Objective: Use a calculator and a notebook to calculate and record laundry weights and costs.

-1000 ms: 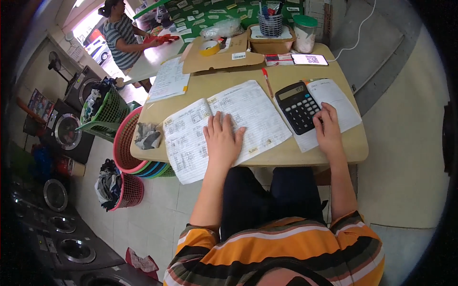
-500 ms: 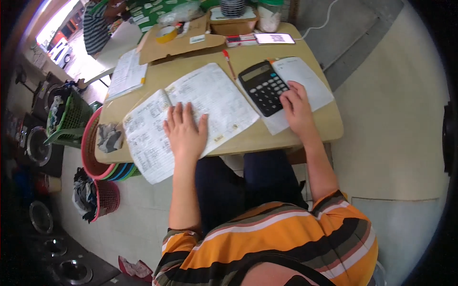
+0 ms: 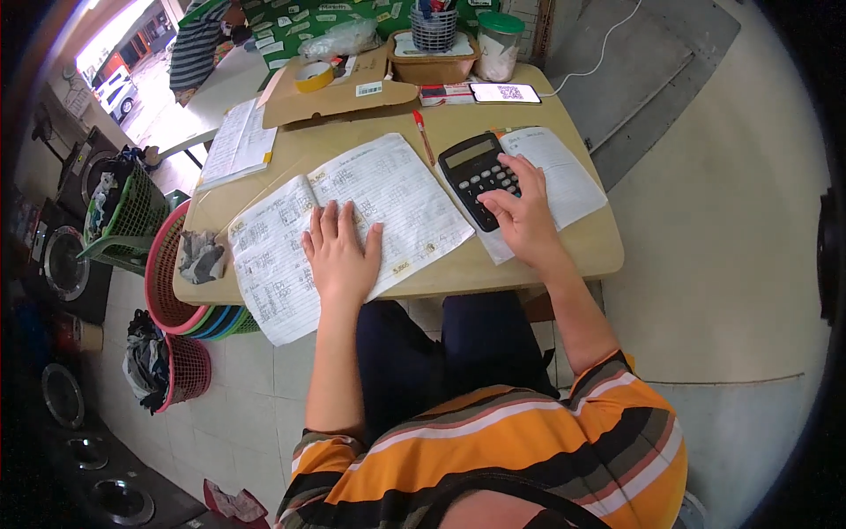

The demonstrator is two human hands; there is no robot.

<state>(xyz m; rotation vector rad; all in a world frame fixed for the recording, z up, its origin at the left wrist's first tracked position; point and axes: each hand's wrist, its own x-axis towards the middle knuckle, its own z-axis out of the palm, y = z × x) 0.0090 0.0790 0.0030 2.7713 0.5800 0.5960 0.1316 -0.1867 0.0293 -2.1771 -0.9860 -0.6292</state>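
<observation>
An open notebook [image 3: 397,212] with handwritten lined pages lies on the table in front of me. My left hand [image 3: 342,260] rests flat on it near the fold, fingers slightly spread. To its right sits a black calculator [image 3: 471,163] with grey keys, partly on top of a second open booklet [image 3: 560,172]. My right hand [image 3: 527,216] hovers over the calculator's keys with thumb and fingers apart, holding nothing and hiding the right part of the keypad. A red-capped pen [image 3: 424,137] lies between notebook and calculator.
Across the table's [image 3: 564,256] far side are a flattened cardboard box [image 3: 344,108] with yellow tape [image 3: 314,78], a phone [image 3: 505,93], a wire pen holder [image 3: 433,31] and a green-lidded jar [image 3: 500,48]. Papers [image 3: 236,145] and crumpled cloth [image 3: 202,257] lie left. Laundry baskets [image 3: 188,370] stand on the floor.
My right hand has shifted left from the calculator's right edge to over its keys, its fingers spreading apart. My left hand stays on the notebook. The whole view has tilted up slightly.
</observation>
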